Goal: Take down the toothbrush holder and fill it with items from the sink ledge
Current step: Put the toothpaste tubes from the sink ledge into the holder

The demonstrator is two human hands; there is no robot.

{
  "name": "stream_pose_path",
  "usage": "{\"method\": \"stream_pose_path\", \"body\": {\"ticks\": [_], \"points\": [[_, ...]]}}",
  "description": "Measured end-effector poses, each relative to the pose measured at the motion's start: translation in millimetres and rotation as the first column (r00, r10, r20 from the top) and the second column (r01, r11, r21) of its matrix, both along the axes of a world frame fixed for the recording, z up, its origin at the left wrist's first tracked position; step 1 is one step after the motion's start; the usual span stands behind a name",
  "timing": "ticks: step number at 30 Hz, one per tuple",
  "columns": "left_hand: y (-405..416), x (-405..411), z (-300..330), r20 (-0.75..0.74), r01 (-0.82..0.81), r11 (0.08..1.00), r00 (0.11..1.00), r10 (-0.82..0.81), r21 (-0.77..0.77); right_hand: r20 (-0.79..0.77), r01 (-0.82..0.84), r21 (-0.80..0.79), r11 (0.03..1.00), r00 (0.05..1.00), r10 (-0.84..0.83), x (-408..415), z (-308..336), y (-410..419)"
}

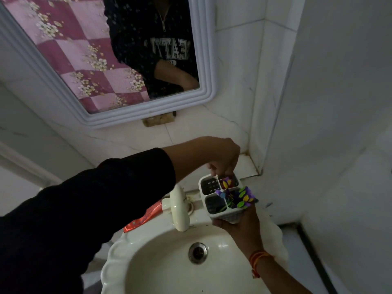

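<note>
- A white sink [135,262] fills the foreground, its cream tap [179,211] beside a red tube [146,216] lying on the ledge.
- The toothbrush holder [224,200] is down, cupped from below over the basin by the right hand [244,228].
- The left hand [222,160] pinches something into a back compartment; what it is cannot be made out.
- Bright items already fill one slot; the tube remains outside.

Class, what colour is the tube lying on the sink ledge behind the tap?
Red-orange tube, seen best in the head view.
</note>
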State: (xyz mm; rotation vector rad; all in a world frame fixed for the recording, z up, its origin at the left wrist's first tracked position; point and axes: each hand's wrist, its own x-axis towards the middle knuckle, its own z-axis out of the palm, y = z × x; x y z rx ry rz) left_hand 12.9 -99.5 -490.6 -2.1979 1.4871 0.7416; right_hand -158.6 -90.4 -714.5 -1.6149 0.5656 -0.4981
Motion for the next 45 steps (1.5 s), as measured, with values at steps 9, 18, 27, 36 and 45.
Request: {"method": "stream_pose_path", "body": {"ticks": [9, 18, 27, 36, 45], "points": [[64, 76, -46, 0.029, -0.313, 0.934, 0.946, 0.323, -0.172, -0.015, 0.006, 0.01, 1.0, 1.0, -0.005, 3, -6, -3], [113, 98, -132, 0.131, -0.32, 0.925, 0.927, 0.351, -0.207, -0.084, 0.054, 0.028, 0.998, 0.995, -0.052, 5, -22, -6], [100, 85, -94, -0.055, -0.367, 0.855, 0.926, 0.373, -0.366, -0.096, 0.061, 0.016, 0.998, 0.994, -0.059, 6, -25, -7], [89, 9, 34, 0.04, -0.123, 0.875, 0.986, 0.16, -0.468, -0.071, 0.039, -0.015, 0.999, 0.997, -0.04, 1, -9, -2], [98, -36, -7, -0.029, -0.206, 0.904, 0.977, 0.211, -0.374, -0.079, 0.022, -0.006, 1.0, 0.997, -0.023, 0, -4, -1]]}}
